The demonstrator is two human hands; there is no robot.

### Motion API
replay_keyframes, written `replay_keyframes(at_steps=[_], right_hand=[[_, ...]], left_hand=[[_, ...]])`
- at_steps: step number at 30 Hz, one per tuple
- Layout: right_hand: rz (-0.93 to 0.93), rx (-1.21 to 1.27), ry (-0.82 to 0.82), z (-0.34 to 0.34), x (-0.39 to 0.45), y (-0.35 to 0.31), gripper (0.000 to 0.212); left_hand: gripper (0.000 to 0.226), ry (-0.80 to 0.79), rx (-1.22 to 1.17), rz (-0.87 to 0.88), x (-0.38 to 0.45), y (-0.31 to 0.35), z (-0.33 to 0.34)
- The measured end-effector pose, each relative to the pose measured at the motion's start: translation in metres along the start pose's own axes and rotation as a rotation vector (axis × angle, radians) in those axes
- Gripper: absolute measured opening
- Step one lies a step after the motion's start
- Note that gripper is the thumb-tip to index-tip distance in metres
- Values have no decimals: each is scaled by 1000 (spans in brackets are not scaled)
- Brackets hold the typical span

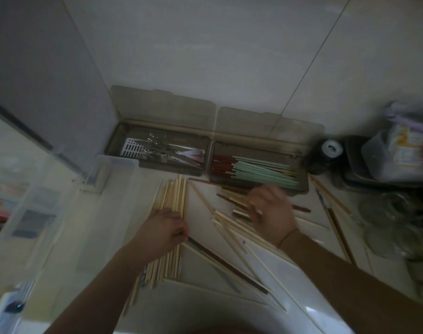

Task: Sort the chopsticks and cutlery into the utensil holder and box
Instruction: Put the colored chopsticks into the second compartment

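Two open brown boxes stand against the wall. The left box (114,141) holds metal cutlery (167,151). The right box (302,184) holds green and dark red chopsticks (258,169). A bundle of pale wooden chopsticks (173,196) lies lined up on the counter, and my left hand (163,229) rests on it with fingers curled over the sticks. More pale chopsticks (239,237) lie scattered to the right. My right hand (269,210), blurred, pinches dark brown chopsticks (302,209) just in front of the right box.
A clear plastic bin (49,213) stands at the left. A dark jar with a white lid (329,150), a tray with a container (398,162) and glassware (386,208) crowd the right side. Stray chopsticks (333,201) lie near them.
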State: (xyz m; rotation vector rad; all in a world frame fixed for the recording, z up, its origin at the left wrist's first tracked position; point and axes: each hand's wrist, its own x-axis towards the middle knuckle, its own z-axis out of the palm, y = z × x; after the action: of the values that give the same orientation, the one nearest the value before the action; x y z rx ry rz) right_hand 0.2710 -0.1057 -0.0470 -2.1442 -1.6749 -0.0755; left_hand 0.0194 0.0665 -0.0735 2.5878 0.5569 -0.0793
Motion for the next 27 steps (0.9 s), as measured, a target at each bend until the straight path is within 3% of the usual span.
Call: replay_keyframes(at_steps=[5,10,16,21,27], right_hand=[[-333,40,-282,25,-47,-54,16],[-284,-23,-336,29,-67,-64,15],[-385,-88,-350,26,-73,-62,11],[-280,-171,-358,24,-71,-58,23],[-243,-189,-364,26,-72,-57,21]], left_hand=[[14,6,23,65,-4,6,5],[16,-5,81,131,-8,9,13],[16,17,129,181,-7,16,19],[20,92,158,205,-5,20,20],[17,177,202,278,-1,23,23]])
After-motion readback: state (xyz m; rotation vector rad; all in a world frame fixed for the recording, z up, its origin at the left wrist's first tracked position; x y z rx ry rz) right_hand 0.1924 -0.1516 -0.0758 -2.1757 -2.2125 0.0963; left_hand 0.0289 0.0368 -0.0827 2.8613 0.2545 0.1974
